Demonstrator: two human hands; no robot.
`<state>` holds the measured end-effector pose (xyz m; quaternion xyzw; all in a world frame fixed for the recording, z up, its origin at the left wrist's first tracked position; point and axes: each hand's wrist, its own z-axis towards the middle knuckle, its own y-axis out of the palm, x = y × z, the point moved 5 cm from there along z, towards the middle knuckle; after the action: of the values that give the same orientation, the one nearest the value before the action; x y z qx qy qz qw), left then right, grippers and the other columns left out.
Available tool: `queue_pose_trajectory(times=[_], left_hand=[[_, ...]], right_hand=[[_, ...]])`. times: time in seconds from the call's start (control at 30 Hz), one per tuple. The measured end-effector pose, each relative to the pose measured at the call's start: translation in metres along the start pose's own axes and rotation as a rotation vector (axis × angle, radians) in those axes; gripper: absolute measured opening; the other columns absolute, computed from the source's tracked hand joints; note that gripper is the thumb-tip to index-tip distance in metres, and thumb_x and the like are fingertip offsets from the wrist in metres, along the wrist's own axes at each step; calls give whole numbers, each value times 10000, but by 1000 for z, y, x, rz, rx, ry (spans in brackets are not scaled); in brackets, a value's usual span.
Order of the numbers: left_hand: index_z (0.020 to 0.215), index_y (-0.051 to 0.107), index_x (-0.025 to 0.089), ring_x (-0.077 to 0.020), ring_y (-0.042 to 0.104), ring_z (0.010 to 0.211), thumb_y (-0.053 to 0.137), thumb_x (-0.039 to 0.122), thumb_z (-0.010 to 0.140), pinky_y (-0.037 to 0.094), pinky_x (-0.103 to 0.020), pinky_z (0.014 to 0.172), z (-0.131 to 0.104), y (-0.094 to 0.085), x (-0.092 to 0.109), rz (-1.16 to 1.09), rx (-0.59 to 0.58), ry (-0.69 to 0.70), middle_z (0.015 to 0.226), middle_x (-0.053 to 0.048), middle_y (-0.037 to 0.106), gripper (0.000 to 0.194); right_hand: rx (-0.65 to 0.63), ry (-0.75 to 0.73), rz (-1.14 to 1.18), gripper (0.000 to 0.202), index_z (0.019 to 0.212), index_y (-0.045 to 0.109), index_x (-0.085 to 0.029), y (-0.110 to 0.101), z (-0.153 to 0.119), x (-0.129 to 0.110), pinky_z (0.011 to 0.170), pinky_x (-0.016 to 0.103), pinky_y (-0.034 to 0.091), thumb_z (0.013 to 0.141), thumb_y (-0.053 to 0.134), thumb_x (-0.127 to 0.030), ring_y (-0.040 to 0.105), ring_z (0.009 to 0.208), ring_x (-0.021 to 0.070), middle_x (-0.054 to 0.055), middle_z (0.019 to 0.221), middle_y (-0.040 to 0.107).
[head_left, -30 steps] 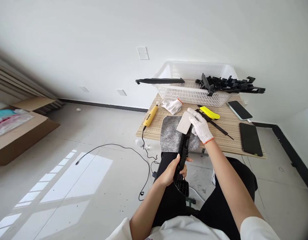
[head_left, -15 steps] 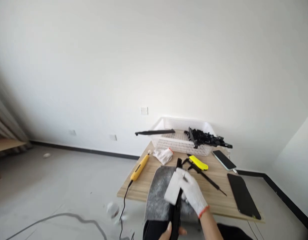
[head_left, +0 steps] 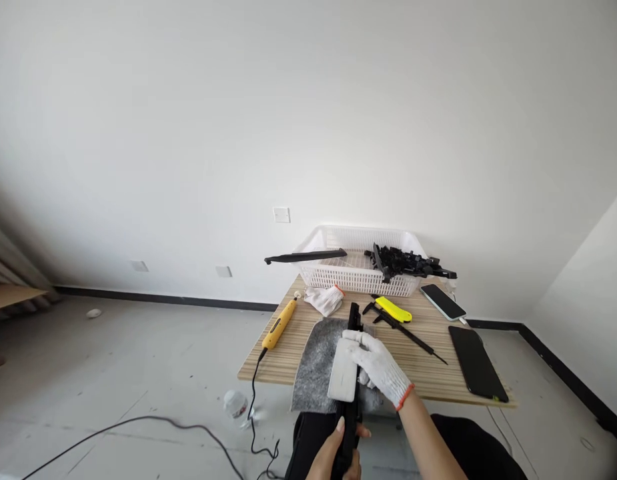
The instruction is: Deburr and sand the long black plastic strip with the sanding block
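Note:
My bare left hand [head_left: 333,453] is wrapped round the lower end of a long black plastic part [head_left: 355,317], which points away from me over a grey felt mat [head_left: 311,373]. In a white knit glove with an orange cuff, my right hand [head_left: 378,363] grips a white rectangular block [head_left: 343,373] that lies against the black part. The block and the glove cover the middle of the part. Just beyond the right hand lie a black caliper [head_left: 413,339] and a yellow utility knife [head_left: 393,309].
A white plastic basket [head_left: 355,283] with black parts stands at the table's back, a long black strip [head_left: 308,257] jutting over its left side. A yellow corded tool [head_left: 279,325], a spare glove [head_left: 324,300], a phone [head_left: 443,302] and a black panel [head_left: 478,362] lie on the table [head_left: 268,370].
My right hand and the white block have shifted slightly along the black part, and the block now sits more in line with it. The camera view has tilted a little.

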<state>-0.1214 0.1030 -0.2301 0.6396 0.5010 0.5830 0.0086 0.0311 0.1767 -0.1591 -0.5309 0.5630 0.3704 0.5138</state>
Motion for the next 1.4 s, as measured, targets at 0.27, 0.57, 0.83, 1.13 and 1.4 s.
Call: queue_pose_trajectory(times=[0.27, 0.57, 0.83, 1.13, 1.4], left_hand=[[1132, 568, 92, -89, 312, 481, 401, 617, 952, 258, -242, 540, -8, 8, 1, -23, -25, 54, 519, 81, 329, 579], [1174, 548, 92, -90, 294, 484, 304, 559, 999, 254, -247, 549, -10, 8, 6, -40, -76, 45, 532, 79, 320, 555], [1172, 551, 93, -91, 294, 484, 309, 568, 994, 257, -249, 544, -10, 12, 9, -20, -81, 31, 539, 76, 320, 561], [1179, 542, 95, -93, 283, 494, 345, 586, 977, 262, -246, 542, -12, 13, 12, -21, -85, 25, 539, 80, 313, 566], [1163, 539, 102, -94, 297, 488, 373, 589, 966, 279, -244, 544, -13, 13, 12, -24, -81, 31, 528, 84, 313, 551]], right_hand=[[-40, -11, 8, 487, 1293, 620, -247, 6, -6, -11, 333, 144, 331, 837, 625, -418, 485, 395, 50, -23, 691, 625], [117, -23, 71, 489, 1332, 596, -301, -5, -4, -7, 317, 154, 322, 868, 588, -454, 466, 385, 54, -41, 674, 608], [52, -80, 15, 484, 1325, 615, -293, 1, -3, -9, 373, 181, 378, 895, 536, -499, 474, 426, 61, -15, 752, 672], [69, -242, -38, 429, 1257, 670, -285, 3, 2, -10, 830, 303, 561, 888, 573, -483, 683, 978, 180, 41, 1114, 731], [31, -216, -30, 423, 1250, 675, -276, 5, 1, -13, 554, 190, 478, 875, 590, -452, 594, 665, 97, 28, 977, 716]])
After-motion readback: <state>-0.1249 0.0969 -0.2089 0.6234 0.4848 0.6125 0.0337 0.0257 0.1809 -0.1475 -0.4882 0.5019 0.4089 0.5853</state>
